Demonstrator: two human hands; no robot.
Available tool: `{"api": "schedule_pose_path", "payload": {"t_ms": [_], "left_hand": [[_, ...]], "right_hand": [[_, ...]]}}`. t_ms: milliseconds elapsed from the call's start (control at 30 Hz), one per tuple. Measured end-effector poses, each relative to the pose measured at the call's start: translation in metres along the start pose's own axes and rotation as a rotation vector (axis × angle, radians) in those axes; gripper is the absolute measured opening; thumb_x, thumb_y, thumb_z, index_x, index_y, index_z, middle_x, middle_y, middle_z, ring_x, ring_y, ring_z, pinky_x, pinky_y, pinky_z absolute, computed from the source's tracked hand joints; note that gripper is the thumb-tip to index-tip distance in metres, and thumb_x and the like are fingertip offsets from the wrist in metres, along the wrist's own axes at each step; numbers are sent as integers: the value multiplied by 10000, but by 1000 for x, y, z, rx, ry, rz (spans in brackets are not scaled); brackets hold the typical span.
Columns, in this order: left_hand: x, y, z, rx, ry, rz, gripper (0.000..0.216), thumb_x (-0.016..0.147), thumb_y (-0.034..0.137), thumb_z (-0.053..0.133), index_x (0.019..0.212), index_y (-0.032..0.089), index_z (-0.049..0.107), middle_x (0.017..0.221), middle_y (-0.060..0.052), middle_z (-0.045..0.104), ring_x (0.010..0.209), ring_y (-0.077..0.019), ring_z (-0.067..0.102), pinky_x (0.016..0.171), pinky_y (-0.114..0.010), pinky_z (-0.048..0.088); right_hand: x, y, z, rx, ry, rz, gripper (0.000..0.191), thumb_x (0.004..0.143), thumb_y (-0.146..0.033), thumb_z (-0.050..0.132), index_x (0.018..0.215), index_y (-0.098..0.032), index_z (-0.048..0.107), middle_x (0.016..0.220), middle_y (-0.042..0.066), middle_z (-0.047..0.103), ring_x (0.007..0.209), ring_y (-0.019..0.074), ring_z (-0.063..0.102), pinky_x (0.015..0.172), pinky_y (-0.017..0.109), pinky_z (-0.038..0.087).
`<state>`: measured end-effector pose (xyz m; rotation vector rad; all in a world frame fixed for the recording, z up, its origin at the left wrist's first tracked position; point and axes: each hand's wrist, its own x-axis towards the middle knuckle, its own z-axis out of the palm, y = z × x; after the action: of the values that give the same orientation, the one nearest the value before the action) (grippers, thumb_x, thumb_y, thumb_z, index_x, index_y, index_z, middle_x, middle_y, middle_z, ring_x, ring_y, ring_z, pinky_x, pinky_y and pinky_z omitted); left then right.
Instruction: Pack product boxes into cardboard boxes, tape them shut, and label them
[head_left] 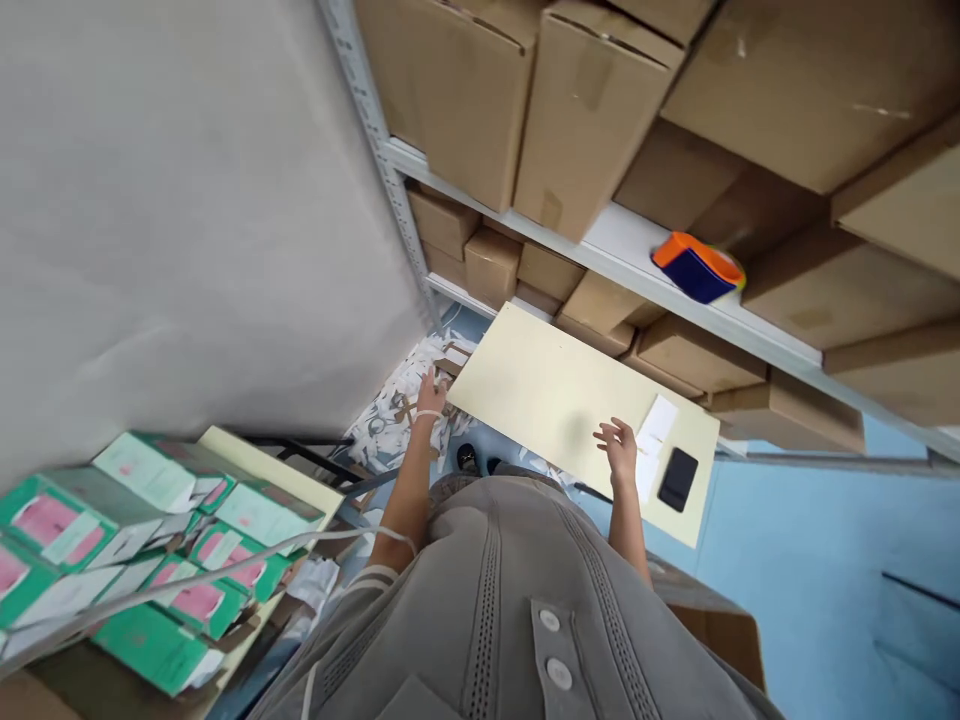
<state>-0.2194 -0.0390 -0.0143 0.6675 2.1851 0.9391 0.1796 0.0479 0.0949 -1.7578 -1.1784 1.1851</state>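
left grip: held loosely uncurled | left forearm: stretched out behind it | right grip: held with fingers spread | right forearm: extended behind that grip

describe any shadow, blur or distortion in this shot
Head view: a soft shadow falls on the pale board beside the right hand; head view: the green boxes look slightly soft; head view: the grey shirt seems stretched, probably by a wide lens.
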Motion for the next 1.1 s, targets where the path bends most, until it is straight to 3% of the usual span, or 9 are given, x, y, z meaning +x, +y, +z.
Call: {"api": "schedule_pose_path", "payload": {"t_ms": [100, 200, 333, 467, 600, 700, 833, 933, 1100], "left_hand": [[-36, -19, -38, -105, 223, -33, 706, 901, 411, 493, 1514, 126, 293, 1584, -166, 286, 1493, -265, 198, 1216, -430, 175], [-98, -35, -72, -128, 483, -86, 683, 905, 425, 487, 1506, 146, 322, 1578, -151, 309, 1482, -252, 239, 1214, -431, 179], [-201, -44, -103, -94, 847, -209, 683, 935, 512, 413, 1525, 187, 300, 1602, -127, 256, 1493, -278, 195, 1210, -513, 122], [-294, -48, -120, -116, 1097, -365, 690, 949, 566, 337, 1547, 233, 247, 1624, -85, 205, 1505, -259, 143, 1217, -500, 70], [-352, -63, -128, -152, 1254, -434, 704, 955, 585, 297, 1557, 229, 212, 1631, -85, 176, 1508, -233, 127, 1222, -457, 82], [-367, -84, -130, -205, 1298, -477, 714, 956, 594, 286, 1560, 224, 195, 1635, -88, 149, 1510, -234, 114, 1221, -461, 91], [-356, -120, -142, -288, 1265, -438, 710, 959, 586, 279, 1555, 207, 213, 1629, -85, 178, 1507, -211, 132, 1230, -404, 110], [-340, -147, -168, -345, 1168, -400, 697, 961, 571, 283, 1555, 213, 212, 1626, -68, 197, 1505, -203, 143, 1230, -389, 132], [-333, -190, -225, -395, 968, -341, 684, 956, 566, 306, 1555, 247, 216, 1611, -61, 246, 1493, -221, 202, 1220, -415, 190]], "right_hand": [[22, -14, 22, -82, -150, -42, 526, 668, -479, 602, 1110, -199, 543, 1024, 76, 673, 787, 209, 711, 607, 287, 520], [47, -37, 59, -184, -348, -135, 533, 692, -491, 589, 1140, -206, 545, 1059, 84, 673, 843, 219, 708, 661, 316, 541], [68, -76, 130, -353, -586, -307, 599, 739, -552, 574, 1230, -210, 548, 1145, 106, 665, 1022, 244, 663, 868, 392, 526], [50, -115, 216, -420, -734, -478, 710, 794, -626, 486, 1339, -172, 512, 1256, 143, 618, 1146, 252, 604, 1010, 397, 445], [-17, -131, 292, -340, -873, -574, 782, 820, -668, 410, 1399, -144, 462, 1352, 162, 557, 1245, 252, 536, 1054, 380, 405], [-95, -116, 327, -352, -1027, -584, 761, 830, -658, 392, 1397, -157, 460, 1345, 151, 569, 1262, 251, 520, 1049, 384, 410], [-214, -67, 346, -482, -1372, -544, 743, 843, -616, 430, 1436, -170, 409, 1348, 148, 573, 1256, 269, 534, 1037, 406, 424], [-293, -29, 362, -552, -1582, -577, 750, 852, -577, 465, 1477, -182, 337, 1465, 150, 461, 1304, 274, 492, 1046, 421, 420], [-390, -14, 424, -786, -1499, -818, 797, 860, -497, 533, 1521, -166, 234, 1508, 164, 373, 1396, 299, 364, 1097, 429, 358]]}}
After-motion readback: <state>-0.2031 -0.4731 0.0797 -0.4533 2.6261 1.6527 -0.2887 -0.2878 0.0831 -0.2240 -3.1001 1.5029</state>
